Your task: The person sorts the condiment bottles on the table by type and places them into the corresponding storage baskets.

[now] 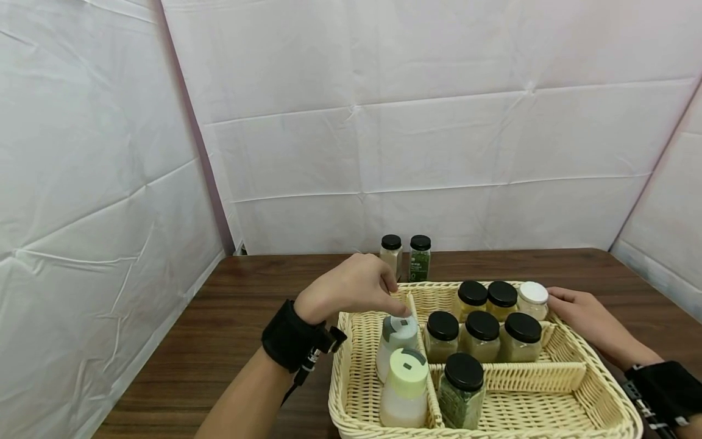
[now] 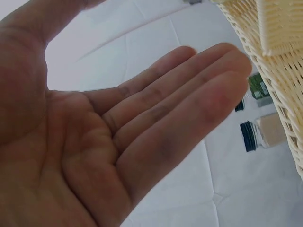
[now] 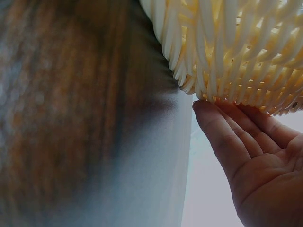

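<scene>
My left hand is above the left compartment of a cream wicker basket. Its thumb tip overlaps the top of a grey-capped bottle in the head view; I cannot tell whether they touch. The left wrist view shows that hand's fingers extended, with nothing in the palm. A bottle with a pale green cap stands in front of the grey-capped one. At the basket's right side is my right hand. In the right wrist view its straight fingers touch the woven wall.
Jars with black lids and a white-lidded jar stand in the basket's divided right part. A herb jar is in the front compartment. Behind the basket, a pale-filled jar and a green-labelled jar stand on the brown table.
</scene>
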The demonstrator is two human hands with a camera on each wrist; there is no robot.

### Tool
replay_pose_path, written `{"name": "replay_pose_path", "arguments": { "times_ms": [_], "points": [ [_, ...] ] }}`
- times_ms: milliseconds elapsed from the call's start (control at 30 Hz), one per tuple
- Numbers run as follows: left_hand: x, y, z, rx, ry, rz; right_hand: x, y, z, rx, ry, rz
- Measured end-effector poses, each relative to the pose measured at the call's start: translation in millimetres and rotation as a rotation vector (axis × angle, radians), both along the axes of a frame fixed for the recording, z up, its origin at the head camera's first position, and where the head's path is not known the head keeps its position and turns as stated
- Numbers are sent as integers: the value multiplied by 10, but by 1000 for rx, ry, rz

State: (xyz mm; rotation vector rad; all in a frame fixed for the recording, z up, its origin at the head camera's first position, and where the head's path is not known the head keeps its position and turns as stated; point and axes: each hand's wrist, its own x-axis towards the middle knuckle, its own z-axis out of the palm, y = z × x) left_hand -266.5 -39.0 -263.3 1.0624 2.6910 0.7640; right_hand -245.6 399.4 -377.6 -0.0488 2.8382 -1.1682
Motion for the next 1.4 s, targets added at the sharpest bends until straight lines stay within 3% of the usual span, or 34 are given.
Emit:
{"name": "replay_pose_path", "arguments": {
  "times_ms": [367,667,1067,1400],
  "points": [
    [-121,-10,-35,119,3,80,-5,4,10,-5,-20,2],
    [-228,46,-77,204,-10,89,11,-3,-1,-12,-27,3],
    [-345,89,-105,272,-25,295,-19,-7,18,13,-13,-10],
    [-470,110,-202,380,64,354,-12,-17,-6,-23,-26,2]
  ]
}}
